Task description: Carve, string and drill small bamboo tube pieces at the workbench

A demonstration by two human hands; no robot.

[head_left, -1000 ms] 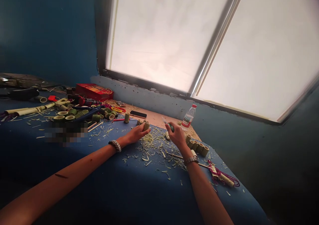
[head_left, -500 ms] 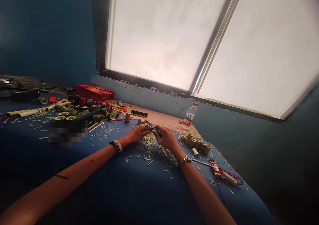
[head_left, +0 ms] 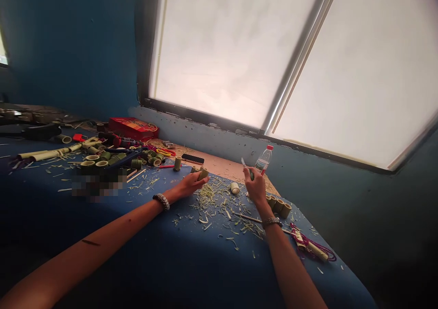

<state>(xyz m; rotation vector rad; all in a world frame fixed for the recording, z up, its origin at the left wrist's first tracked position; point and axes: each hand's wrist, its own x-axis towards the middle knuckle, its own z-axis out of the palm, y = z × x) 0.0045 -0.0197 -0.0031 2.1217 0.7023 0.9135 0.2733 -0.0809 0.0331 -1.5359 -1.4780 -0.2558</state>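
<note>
My left hand is closed round a short bamboo piece near the middle of the blue-covered table. Held up to the right, in my right hand, is a knife with a green handle; its pale blade points up and left. Between the hands a short bamboo tube lies beside a heap of shavings. Behind my right wrist stands a row of bamboo tubes, partly hidden by the hand.
A water bottle stands behind my right hand. A phone and an upright tube are at the back. Bamboo pieces and tools crowd the left, before a red box. Purple cord lies at the right.
My right hand has moved right and up with the knife, away from my left hand. The short tube now lies between the hands. The view has shifted slightly.
</note>
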